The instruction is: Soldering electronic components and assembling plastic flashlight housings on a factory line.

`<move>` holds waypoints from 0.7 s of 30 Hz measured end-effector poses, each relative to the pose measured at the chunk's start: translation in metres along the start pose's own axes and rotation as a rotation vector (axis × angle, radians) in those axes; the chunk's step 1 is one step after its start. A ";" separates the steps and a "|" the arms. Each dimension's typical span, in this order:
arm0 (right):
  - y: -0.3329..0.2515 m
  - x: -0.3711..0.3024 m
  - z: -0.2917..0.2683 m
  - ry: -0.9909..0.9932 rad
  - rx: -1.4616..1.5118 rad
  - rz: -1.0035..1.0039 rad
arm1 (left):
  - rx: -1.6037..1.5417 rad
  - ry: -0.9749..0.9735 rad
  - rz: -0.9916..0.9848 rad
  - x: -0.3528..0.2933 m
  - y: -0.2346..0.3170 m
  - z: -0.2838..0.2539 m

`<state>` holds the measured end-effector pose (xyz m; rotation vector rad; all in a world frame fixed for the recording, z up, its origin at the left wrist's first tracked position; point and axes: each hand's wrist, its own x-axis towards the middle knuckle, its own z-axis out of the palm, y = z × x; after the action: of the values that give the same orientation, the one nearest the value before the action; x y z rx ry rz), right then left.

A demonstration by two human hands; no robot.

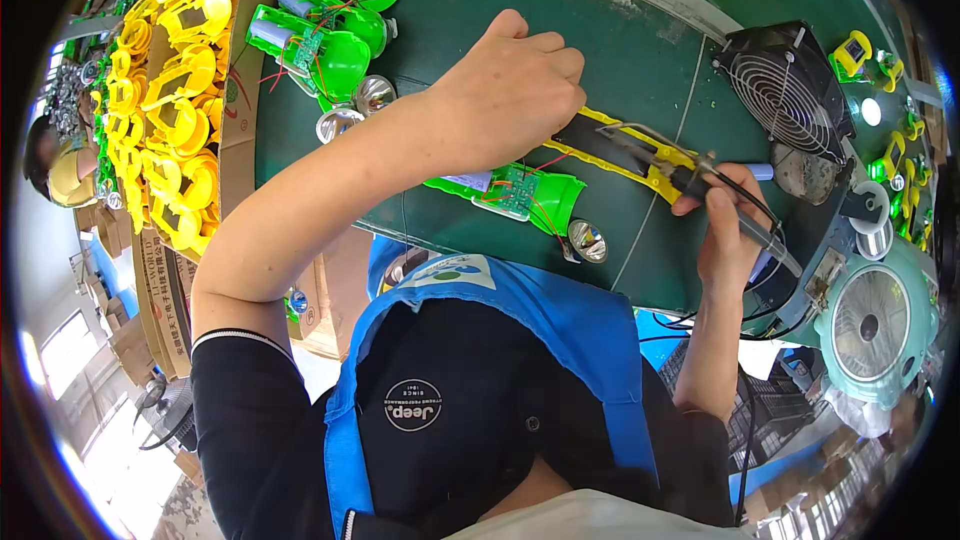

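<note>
My left hand [520, 85] reaches across the bench, its fingers curled over the end of a yellow plastic housing [665, 183] with a dark panel. Part of that housing is hidden under the hand. My right hand [728, 235] grips a soldering iron [770, 245] with a dark cable. Its metal tip end lies over the housing, but exact contact is too blurred to tell. Just below my left hand rests a green lamp shell [560, 198] holding a circuit board [522, 192], thin red wires and a battery. A round silver reflector [587, 240] sits beside it.
Several green lamp shells [345, 65] with wires lie at the far left, beside a cardboard box [240, 130] heaped with yellow frames [190, 90]. A black fan [785, 85] stands at the right, near a pale green fan [868, 325]. Another person [72, 170] appears at the far left.
</note>
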<state>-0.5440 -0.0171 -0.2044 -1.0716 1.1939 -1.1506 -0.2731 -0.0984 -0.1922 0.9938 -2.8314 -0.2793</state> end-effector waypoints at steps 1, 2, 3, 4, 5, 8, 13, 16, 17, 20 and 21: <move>0.002 -0.002 -0.001 0.005 -0.012 0.008 | 0.000 -0.005 -0.005 0.000 0.000 0.000; 0.004 -0.003 -0.002 0.031 0.007 -0.020 | -0.003 -0.013 -0.007 0.001 0.000 -0.001; 0.006 -0.005 -0.002 0.063 0.031 -0.052 | -0.002 -0.028 -0.009 0.001 0.001 -0.002; 0.008 -0.006 -0.001 0.057 0.031 -0.053 | -0.001 -0.022 -0.004 0.001 0.001 -0.003; 0.010 -0.008 0.000 0.057 0.036 -0.057 | 0.002 -0.034 -0.012 0.002 0.001 -0.004; 0.015 -0.010 0.006 0.065 -0.004 -0.024 | 0.015 -0.042 -0.012 0.000 0.003 -0.004; 0.020 -0.006 0.006 0.086 0.008 -0.025 | 0.001 -0.024 -0.023 0.001 0.004 -0.003; 0.021 -0.007 0.003 0.068 -0.003 -0.009 | -0.061 -0.019 -0.041 0.000 0.006 -0.010; 0.020 -0.008 0.002 0.073 -0.020 -0.021 | -0.132 0.059 -0.044 -0.002 0.008 -0.013; 0.016 -0.011 -0.002 0.096 -0.065 -0.301 | -0.205 0.173 -0.114 -0.015 0.019 -0.021; 0.016 -0.010 -0.002 0.145 -0.071 -0.327 | -0.198 0.240 -0.176 -0.019 0.025 -0.021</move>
<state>-0.5448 -0.0058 -0.2190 -1.2887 1.2069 -1.4670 -0.2691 -0.0701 -0.1678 1.1488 -2.4531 -0.4193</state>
